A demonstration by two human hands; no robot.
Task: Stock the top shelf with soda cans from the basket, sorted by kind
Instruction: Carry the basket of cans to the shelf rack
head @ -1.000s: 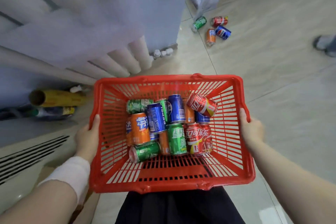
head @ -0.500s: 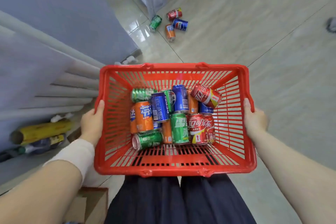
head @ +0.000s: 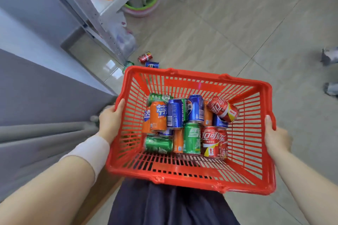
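Left hand (head: 109,120), right hand (head: 276,138) grip red basket (head: 182,171); soda cans (head: 184,124) inside.

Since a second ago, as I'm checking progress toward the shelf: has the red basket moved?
Yes. The basket has come forward: its far rim now nearly reaches the red can on the floor, which lay well ahead before.

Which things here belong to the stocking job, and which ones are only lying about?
For the job: red basket, gripped by left hand and right hand; inside it orange can, blue can, green can, red can and more; white rack.
Lying about: red floor can, blue floor can, green basin, plastic bag.
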